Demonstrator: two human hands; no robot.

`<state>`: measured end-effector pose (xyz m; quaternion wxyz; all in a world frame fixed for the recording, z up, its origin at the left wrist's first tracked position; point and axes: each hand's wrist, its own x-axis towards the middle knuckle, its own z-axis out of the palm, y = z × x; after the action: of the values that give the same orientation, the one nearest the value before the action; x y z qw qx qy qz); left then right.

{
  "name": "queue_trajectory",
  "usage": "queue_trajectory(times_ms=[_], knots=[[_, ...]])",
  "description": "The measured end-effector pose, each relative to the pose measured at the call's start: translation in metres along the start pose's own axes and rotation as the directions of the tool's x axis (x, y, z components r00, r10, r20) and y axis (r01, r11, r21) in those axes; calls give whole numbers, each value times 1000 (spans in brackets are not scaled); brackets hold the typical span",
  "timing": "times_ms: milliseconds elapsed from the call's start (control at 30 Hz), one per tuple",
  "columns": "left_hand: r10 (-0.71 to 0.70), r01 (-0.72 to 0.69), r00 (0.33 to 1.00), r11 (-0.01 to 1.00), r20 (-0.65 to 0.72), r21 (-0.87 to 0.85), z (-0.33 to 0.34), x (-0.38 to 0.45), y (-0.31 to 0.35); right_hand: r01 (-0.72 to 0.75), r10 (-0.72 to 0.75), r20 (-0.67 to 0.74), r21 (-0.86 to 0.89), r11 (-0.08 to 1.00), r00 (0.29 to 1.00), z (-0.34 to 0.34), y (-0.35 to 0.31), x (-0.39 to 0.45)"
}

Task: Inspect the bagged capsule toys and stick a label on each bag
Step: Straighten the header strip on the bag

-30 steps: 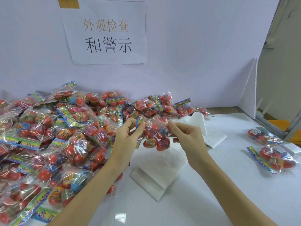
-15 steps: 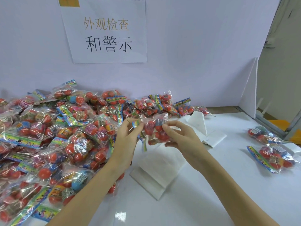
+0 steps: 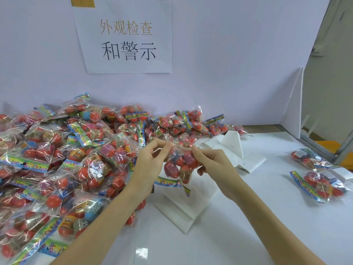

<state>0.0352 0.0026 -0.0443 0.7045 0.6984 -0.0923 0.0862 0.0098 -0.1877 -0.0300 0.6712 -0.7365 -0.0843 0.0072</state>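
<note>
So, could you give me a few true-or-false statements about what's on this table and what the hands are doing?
1. Both hands hold one bag of capsule toys up off the table. True: the left hand and right hand pinch its top edge.
2. The big pile of bags lies on the person's right. False: it lies on the left.
3. Two bags lie apart at the right. True.
4. The sign on the wall is blank. False: it bears printed characters.

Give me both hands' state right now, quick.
Left hand: pinching the top edge of the held bag of capsule toys.
Right hand: pinching the same bag's other top corner.
</note>
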Motion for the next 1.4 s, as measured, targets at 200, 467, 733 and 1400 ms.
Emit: queue_trajectory(times_ms=[200, 467, 733, 1400], knots=[[95, -94, 995, 994, -11, 52, 3, -6, 6, 38, -38, -62, -3, 999, 997, 1, 5, 1], [-103, 130, 986, 965, 129, -227, 10, -5, 8, 383, -417, -176, -197, 902, 892, 0, 8, 5], [-53, 73, 990, 985, 132, -156, 5, -2, -6, 357, -320, -250, 120, 926, 914, -1, 1, 3], [44, -44, 998, 999, -35, -7, 9, -3, 0, 119, -99, -242, 69, 990, 965, -3, 6, 7]])
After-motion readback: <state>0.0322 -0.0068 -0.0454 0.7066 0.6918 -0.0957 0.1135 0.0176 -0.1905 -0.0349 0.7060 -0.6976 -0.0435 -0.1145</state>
